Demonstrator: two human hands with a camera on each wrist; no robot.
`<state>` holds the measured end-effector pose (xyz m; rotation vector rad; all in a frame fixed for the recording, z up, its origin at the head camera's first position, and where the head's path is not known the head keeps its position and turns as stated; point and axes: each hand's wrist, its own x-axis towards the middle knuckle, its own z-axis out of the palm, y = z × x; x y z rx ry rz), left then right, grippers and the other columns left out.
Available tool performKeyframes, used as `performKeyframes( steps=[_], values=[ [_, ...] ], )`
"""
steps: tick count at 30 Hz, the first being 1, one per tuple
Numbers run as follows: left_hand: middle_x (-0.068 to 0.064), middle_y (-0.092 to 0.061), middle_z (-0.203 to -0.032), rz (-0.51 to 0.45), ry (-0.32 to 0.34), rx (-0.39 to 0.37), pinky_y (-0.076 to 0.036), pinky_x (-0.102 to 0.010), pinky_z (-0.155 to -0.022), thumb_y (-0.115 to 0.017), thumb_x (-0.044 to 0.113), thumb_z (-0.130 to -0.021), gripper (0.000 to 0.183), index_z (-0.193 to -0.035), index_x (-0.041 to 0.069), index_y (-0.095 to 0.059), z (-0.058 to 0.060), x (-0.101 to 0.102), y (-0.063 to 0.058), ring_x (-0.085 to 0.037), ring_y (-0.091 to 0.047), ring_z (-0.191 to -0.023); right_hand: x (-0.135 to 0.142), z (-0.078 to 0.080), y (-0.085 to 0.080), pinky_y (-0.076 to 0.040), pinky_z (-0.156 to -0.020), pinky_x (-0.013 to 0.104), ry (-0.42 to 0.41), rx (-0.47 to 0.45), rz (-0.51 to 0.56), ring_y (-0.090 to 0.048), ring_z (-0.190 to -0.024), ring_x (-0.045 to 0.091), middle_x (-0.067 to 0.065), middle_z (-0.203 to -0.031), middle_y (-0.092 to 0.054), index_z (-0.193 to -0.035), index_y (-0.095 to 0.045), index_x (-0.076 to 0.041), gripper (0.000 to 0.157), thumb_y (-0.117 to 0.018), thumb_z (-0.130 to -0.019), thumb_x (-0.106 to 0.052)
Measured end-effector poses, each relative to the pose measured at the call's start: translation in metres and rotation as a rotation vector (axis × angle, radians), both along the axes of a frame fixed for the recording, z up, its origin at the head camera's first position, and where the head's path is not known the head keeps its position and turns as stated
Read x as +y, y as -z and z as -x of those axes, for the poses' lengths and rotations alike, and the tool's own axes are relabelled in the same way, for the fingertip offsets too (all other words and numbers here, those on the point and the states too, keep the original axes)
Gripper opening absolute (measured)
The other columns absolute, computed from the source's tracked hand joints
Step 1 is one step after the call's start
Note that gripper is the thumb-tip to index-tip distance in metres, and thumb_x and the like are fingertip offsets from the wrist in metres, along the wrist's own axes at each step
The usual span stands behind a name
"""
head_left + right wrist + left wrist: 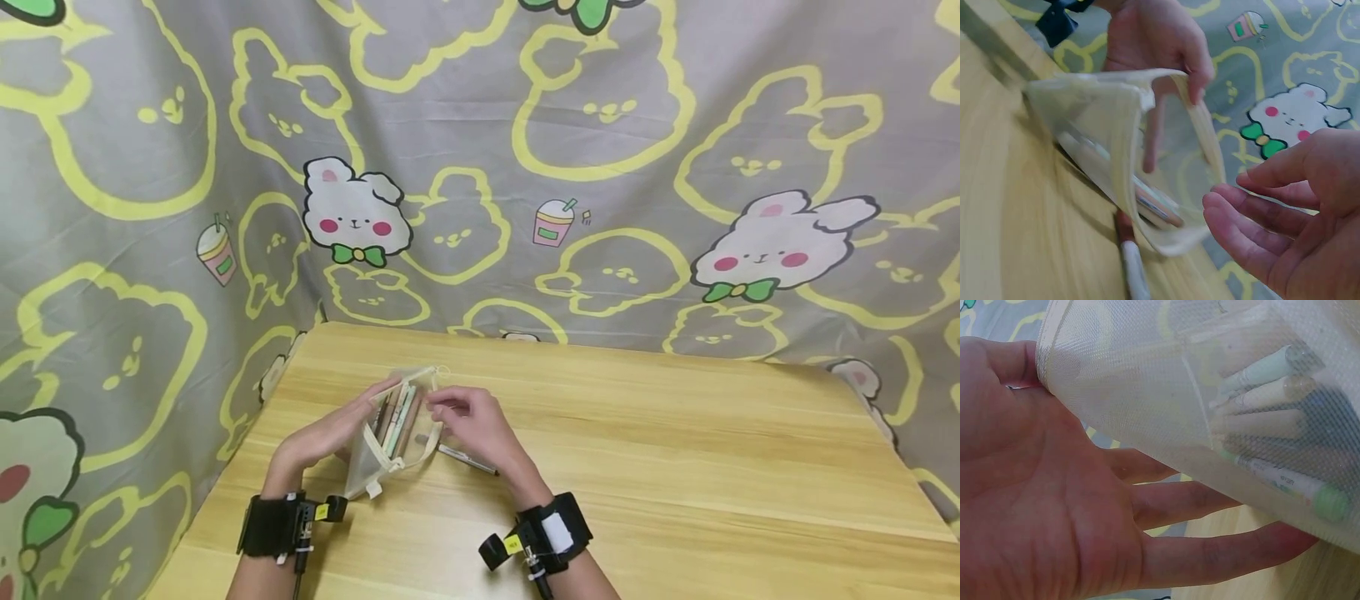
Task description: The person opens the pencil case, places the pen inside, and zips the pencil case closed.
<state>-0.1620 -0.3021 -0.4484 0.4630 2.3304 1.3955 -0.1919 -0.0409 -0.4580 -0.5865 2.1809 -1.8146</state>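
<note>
A translucent mesh pencil case [366, 467] with a cream zip edge stands unzipped on the table, its mouth spread wide. Several pens and markers [401, 421] lie inside; a green-capped marker [1294, 484] shows through the mesh. My left hand [330, 429] holds the case by its rim, thumb over the edge and the other fingers stretched along the outside. My right hand [1285, 219] is at the opposite side of the mouth, fingers loosely bent, fingertips at the rim, with nothing seen between them. A pen [467, 458] lies on the table below my right hand.
The wood-grain table [675, 475] runs back to a grey curtain [480, 125] with yellow outlines and rabbit prints, which also hangs along the left side. Black camera straps [273, 525] are round both wrists.
</note>
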Motion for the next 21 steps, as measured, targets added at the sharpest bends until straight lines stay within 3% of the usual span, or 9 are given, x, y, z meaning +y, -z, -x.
performKeyframes(
  steps=[3, 9, 17, 21],
  values=[
    [-0.022, 0.001, -0.17, 0.002, -0.015, -0.026, -0.039, -0.084, -0.09, -0.018, 0.03, -0.114, 0.055, -0.166, 0.016, -0.012, -0.001, 0.0, -0.001, -0.062, -0.01, -0.146, 0.013, 0.0, -0.002, -0.06, -0.085, 0.041, 0.033, 0.088, -0.079, -0.07, -0.102, 0.031, 0.014, -0.112, -0.074, -0.119, -0.074, -0.002, 0.022, -0.064, -0.101, -0.007],
    [-0.02, 0.002, -0.171, 0.013, -0.02, -0.042, -0.038, -0.085, -0.09, -0.018, 0.032, -0.114, 0.055, -0.167, 0.018, -0.011, -0.001, 0.0, -0.002, -0.059, -0.007, -0.147, 0.033, -0.003, -0.004, -0.059, -0.082, 0.038, 0.088, 0.164, -0.224, -0.068, -0.099, 0.026, 0.005, -0.109, -0.074, -0.116, -0.075, -0.009, 0.019, -0.066, -0.099, -0.009],
    [-0.016, 0.001, -0.172, 0.042, -0.046, -0.061, -0.03, -0.084, -0.099, -0.017, 0.035, -0.114, 0.055, -0.167, 0.022, -0.01, -0.003, 0.001, -0.001, -0.055, -0.008, -0.15, 0.037, -0.007, 0.009, -0.058, -0.078, 0.034, -0.015, 0.227, -0.423, -0.069, -0.093, 0.022, 0.009, -0.105, -0.074, -0.116, -0.073, -0.001, 0.022, -0.072, -0.094, -0.005],
    [-0.015, 0.0, -0.172, 0.061, -0.042, -0.037, -0.019, -0.082, -0.108, -0.016, 0.036, -0.114, 0.055, -0.167, 0.021, -0.01, 0.0, 0.002, -0.001, -0.052, -0.008, -0.151, 0.037, -0.009, 0.014, -0.057, -0.079, 0.036, -0.038, 0.239, -0.502, -0.067, -0.092, 0.022, 0.009, -0.103, -0.072, -0.115, -0.074, -0.002, 0.027, -0.078, -0.089, -0.006]
  ],
)
